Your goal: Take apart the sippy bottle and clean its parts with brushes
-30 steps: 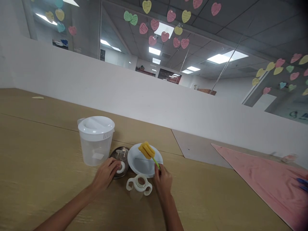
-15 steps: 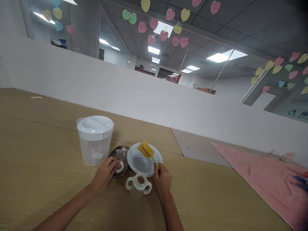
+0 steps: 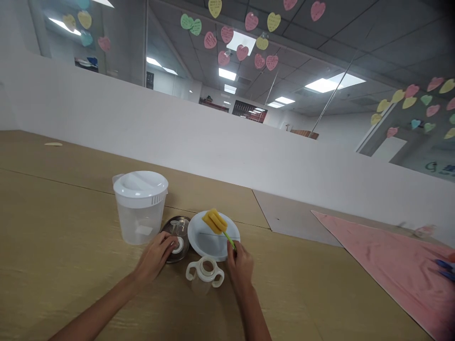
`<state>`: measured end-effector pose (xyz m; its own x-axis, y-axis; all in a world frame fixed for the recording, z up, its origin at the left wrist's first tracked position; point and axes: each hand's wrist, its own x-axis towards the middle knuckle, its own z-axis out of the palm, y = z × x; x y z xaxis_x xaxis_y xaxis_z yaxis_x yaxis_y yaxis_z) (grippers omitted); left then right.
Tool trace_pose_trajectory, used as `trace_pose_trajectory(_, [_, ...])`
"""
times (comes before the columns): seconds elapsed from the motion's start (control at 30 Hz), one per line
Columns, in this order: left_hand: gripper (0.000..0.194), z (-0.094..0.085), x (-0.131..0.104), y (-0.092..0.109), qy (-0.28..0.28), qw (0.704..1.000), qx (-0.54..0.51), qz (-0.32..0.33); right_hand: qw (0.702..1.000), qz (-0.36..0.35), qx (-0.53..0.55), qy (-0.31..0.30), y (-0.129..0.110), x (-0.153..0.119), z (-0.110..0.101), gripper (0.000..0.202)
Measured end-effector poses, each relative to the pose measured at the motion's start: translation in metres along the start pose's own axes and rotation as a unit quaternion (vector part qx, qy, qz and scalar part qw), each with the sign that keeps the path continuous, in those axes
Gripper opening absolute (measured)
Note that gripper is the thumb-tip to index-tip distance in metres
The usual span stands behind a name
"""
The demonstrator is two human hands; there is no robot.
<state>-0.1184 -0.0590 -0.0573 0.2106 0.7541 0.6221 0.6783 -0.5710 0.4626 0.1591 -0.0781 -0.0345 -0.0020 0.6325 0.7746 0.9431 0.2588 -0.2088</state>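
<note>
My right hand is closed around the green handle of a yellow sponge bottle brush. The sponge head is held over a pale shallow bowl. At the round metal tray, my left hand has its fingers brought together on a white ring-shaped bottle part. Other clear bottle parts lie on that tray. Between my hands, in front of the bowl, a clear baby bottle with a white two-handled collar stands upright, its mouth uncovered.
A lidded translucent plastic pitcher stands left of the tray. A pink cloth covers the table's right side, with a blue-handled object at its edge. Behind the table rises a white wall with glass above.
</note>
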Motion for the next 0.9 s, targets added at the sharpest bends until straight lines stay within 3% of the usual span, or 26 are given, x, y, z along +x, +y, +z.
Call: trace_pose_trajectory(0.9, [0.03, -0.0016, 0.0013, 0.0031, 0.011, 1.0, -0.016, 0.004, 1.0, -0.015, -0.001, 0.002, -0.0009, 0.0006, -0.0004, 0.046])
